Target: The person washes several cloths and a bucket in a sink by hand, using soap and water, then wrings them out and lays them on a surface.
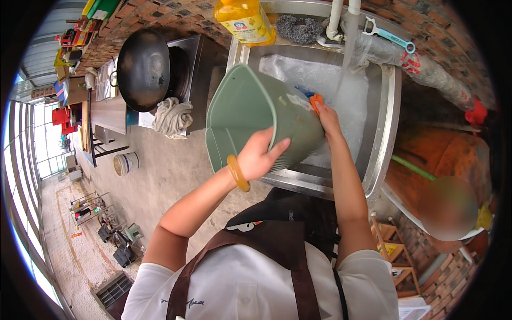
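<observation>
A green plastic bin (296, 120) is tilted over the near left part of a metal sink (382, 132), its mouth turned left. My left hand (262, 154) grips the bin's rim, thumb outside and fingers inside. My right hand (329, 119) holds an orange cloth (316, 103) against the outside of the bin near its base. Something blue, partly hidden, lies behind the bin by the cloth. Foamy water (354, 100) fills the sink, and a stream runs into it from a pale pipe (354, 7).
On the sink's back ledge are a yellow detergent bottle (246, 24), dark scouring pads (299, 29) and a light-blue-handled peeler (390, 37). To the left, a black wok (144, 70) and a grey rag (173, 116) rest at a metal stand. A white bucket (126, 163) stands on the floor.
</observation>
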The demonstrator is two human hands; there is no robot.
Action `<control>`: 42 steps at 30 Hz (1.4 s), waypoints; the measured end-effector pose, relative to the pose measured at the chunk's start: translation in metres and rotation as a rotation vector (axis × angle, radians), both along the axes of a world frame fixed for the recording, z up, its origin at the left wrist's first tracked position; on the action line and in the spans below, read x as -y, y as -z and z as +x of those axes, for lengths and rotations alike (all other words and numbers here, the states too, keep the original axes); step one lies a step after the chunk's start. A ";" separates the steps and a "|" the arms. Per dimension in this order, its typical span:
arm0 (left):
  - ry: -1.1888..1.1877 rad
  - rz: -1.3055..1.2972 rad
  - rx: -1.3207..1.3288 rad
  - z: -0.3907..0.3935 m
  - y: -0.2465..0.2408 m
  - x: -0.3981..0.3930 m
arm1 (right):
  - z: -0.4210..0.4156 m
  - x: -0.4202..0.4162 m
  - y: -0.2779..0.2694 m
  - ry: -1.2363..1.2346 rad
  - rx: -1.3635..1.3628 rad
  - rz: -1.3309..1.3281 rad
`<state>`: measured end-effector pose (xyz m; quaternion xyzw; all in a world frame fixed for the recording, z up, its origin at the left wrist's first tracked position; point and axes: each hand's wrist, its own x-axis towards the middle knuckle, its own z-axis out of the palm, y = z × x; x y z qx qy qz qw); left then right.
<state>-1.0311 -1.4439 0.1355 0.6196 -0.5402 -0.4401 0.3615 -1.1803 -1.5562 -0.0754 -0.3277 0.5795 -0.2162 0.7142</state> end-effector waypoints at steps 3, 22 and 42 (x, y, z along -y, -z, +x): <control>-0.070 0.240 -0.083 -0.004 0.004 0.021 | 0.024 -0.025 -0.060 0.043 -0.091 -0.390; -0.244 0.220 -0.248 -0.001 -0.007 -0.017 | -0.102 0.007 0.225 0.128 -0.368 -0.192; -0.521 -0.085 0.025 -0.006 0.026 0.008 | 0.058 -0.040 -0.145 -0.216 -0.189 -1.361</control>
